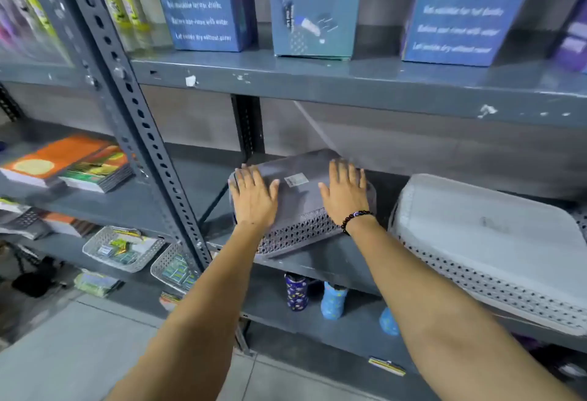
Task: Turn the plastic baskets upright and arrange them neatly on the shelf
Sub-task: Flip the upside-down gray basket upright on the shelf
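A dark grey plastic basket (301, 222) lies upside down on the middle shelf (333, 265), its flat bottom up with a small white label on it. My left hand (252, 194) rests flat on the left part of that bottom, fingers spread. My right hand (344, 192), with a dark bead bracelet on the wrist, lies flat on the right part, fingers apart. Neither hand grips the basket. To the right, a larger light grey basket (489, 235) also lies upside down, overhanging the shelf's front edge.
Blue boxes (203, 3) stand on the shelf above. A perforated steel upright (133, 108) runs just left of the dark basket. Books (63, 162) lie on the left shelf. Small white baskets (122, 248) with items sit lower left; patterned bottles (297, 292) stand below.
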